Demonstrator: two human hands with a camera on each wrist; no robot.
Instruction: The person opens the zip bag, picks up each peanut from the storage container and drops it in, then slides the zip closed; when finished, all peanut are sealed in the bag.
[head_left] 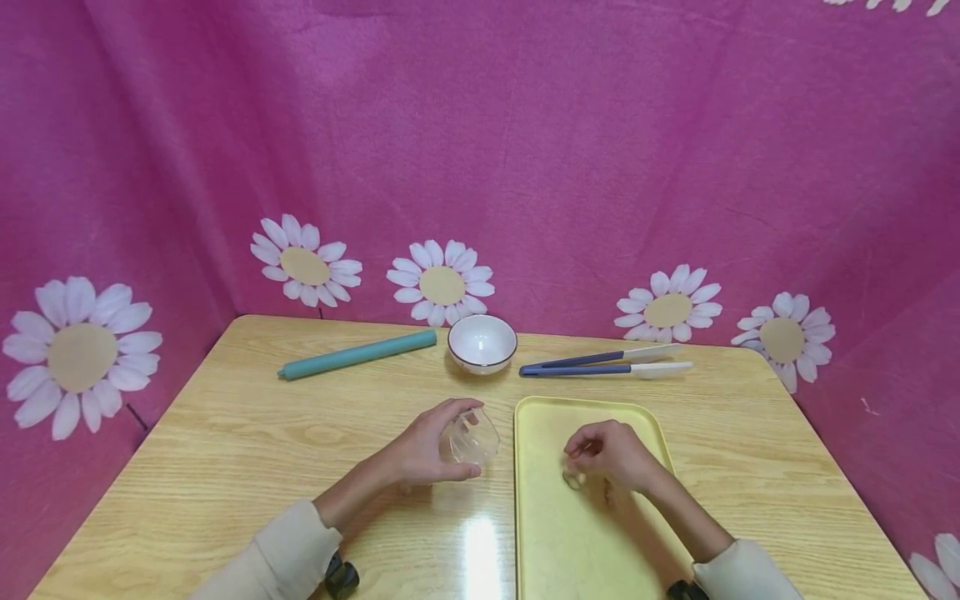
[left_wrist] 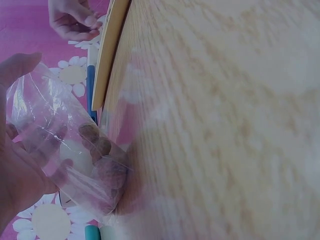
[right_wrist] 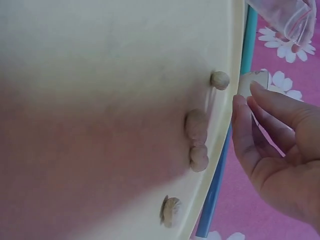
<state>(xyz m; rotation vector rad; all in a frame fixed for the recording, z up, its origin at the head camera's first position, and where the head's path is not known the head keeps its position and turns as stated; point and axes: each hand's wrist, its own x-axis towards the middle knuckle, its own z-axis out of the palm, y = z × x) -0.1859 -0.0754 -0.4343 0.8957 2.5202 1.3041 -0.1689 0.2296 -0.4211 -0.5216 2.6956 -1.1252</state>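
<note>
Clear plastic glints at six o'clock on my head feed: the left hand (head_left: 427, 450) grasps a container (head_left: 482, 437), thumb opposite fingers, presumably for steadiness. At eight on my left-wrist feed, brown lumps (left_wrist: 102, 147) show through its wall. On my right-wrist feed, the right hand (right_wrist: 287, 172) hangs relaxed toward four, seemingly holding nothing; nutlike pieces (right_wrist: 196, 126) lie between two and six on the yellow tray (right_wrist: 100, 65), its rim likely checking any roll.
</note>
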